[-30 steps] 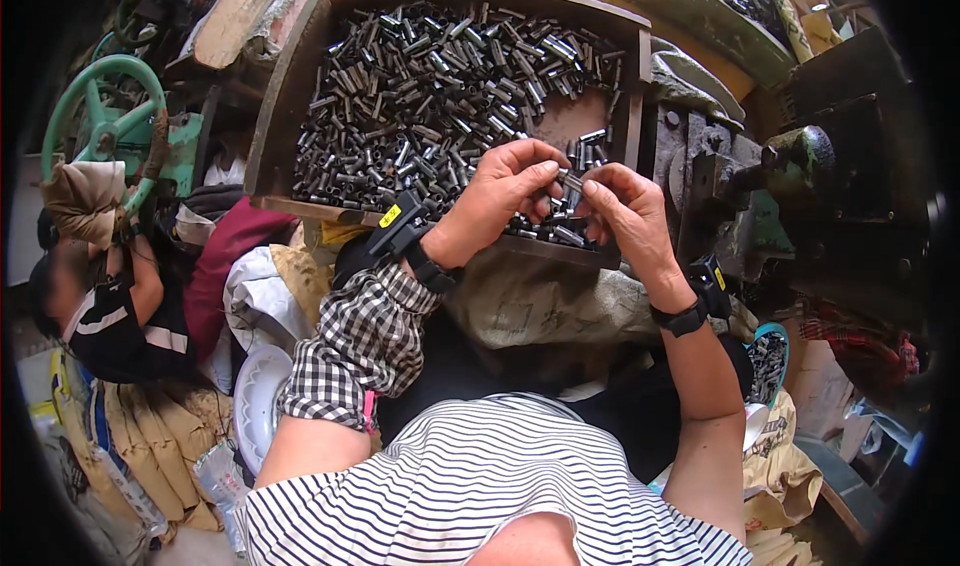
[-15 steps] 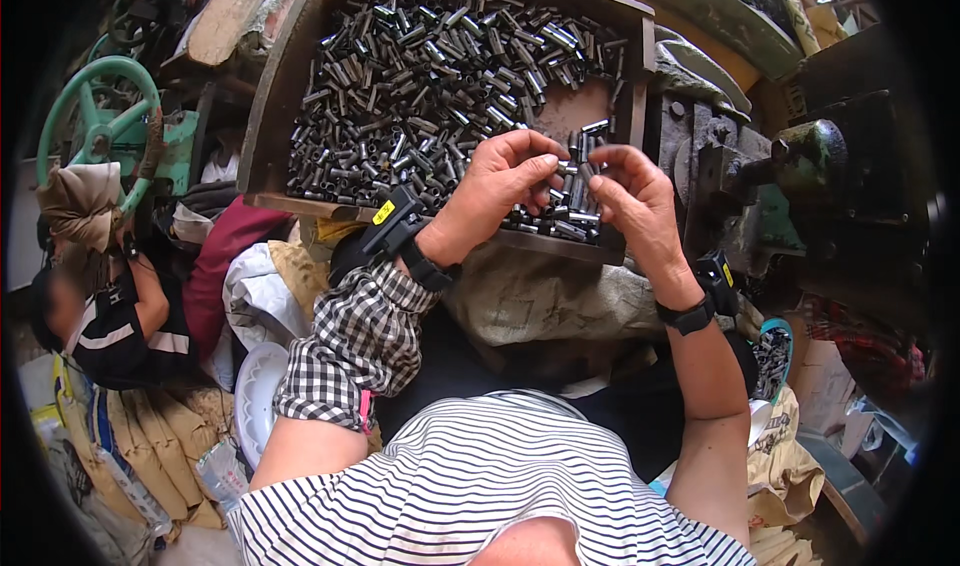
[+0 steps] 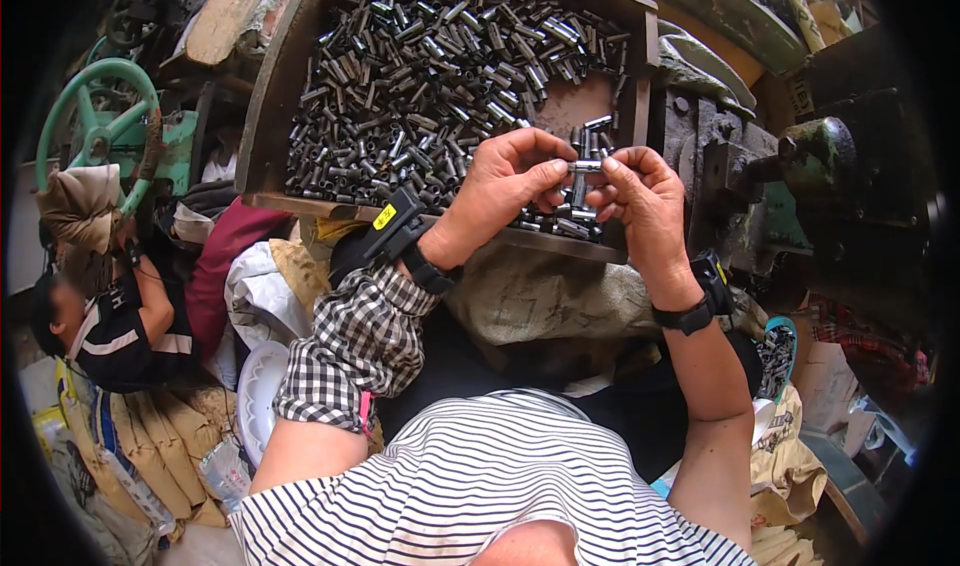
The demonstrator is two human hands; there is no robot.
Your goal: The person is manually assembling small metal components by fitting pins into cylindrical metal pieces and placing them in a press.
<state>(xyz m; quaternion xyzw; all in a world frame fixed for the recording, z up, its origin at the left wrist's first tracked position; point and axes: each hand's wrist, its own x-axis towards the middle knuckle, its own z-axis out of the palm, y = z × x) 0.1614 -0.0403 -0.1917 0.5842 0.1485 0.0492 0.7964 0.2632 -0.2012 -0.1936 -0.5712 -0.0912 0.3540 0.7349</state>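
Between my two hands a short shiny metal tube (image 3: 586,166) lies level, pinched at each end. My left hand (image 3: 505,184) closes thumb and forefinger on its left end. On the right end sit the thumb and fingertips of my right hand (image 3: 645,201). Both hands hover over the near right corner of a wooden tray (image 3: 270,96). Loose metal tubes (image 3: 420,86), much like the held one, are heaped across the tray. A smaller group of tubes (image 3: 572,228) lies below my fingers, partly hidden by them.
To the right stands a dark, greasy machine (image 3: 815,166). A green handwheel (image 3: 100,131) is at the far left, with another person (image 3: 130,316) below it. A white plastic basin (image 3: 260,391) sits left of my lap; a teal-rimmed container of metal parts (image 3: 775,361) is at the right.
My hands have come together on one tube, which now spans between both sets of fingertips. The right hand has turned slightly and shifted a little to the right.
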